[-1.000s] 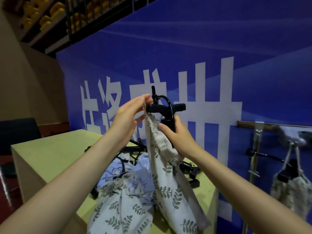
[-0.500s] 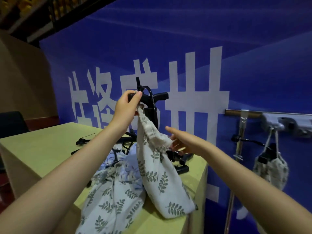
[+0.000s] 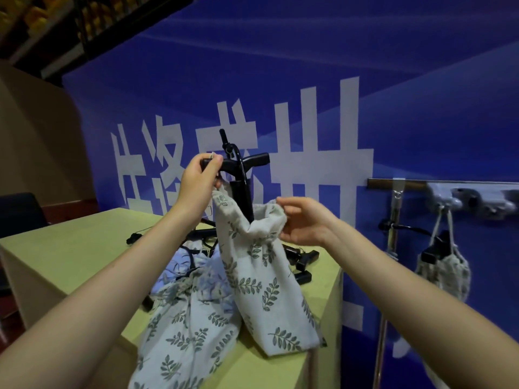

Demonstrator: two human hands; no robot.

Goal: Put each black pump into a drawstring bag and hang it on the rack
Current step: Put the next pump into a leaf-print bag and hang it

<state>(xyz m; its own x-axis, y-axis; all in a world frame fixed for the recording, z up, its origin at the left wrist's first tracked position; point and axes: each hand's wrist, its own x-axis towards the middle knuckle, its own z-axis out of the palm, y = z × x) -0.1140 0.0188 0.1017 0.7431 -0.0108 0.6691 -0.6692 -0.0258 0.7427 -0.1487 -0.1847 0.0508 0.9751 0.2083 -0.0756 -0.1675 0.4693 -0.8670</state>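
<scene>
— Pump [image 3: 238, 175] status first: where is it?

— I see it upright, its black barrel sunk into the leaf-print drawstring bag [image 3: 264, 276], which stands near the table's [image 3: 70, 262] right front corner. T-handle and thin hose loop are above the mouth.

— And the hands?

— My left hand [image 3: 198, 186] curls round the handle's left end and seems to pinch a cord there too. My right hand [image 3: 306, 220] has thumb and fingers closed on the bag's gathered rim.

— How would you do this step well?

— I judge the bag needs drawing up over the barrel, so I'd keep the pump vertical and lift the rim evenly, then pull the cord with the hose clear of the mouth.

— Materials?

— Bag is soft, coarse-looking woven cloth, creased and limp; pump is hard, smooth and glossy. More floral bags [image 3: 182, 327] and black pump parts lie behind, mid-table. On the rack [image 3: 398, 183], beyond the table's right edge, one filled bag [image 3: 443, 273] hangs by its cord.
</scene>
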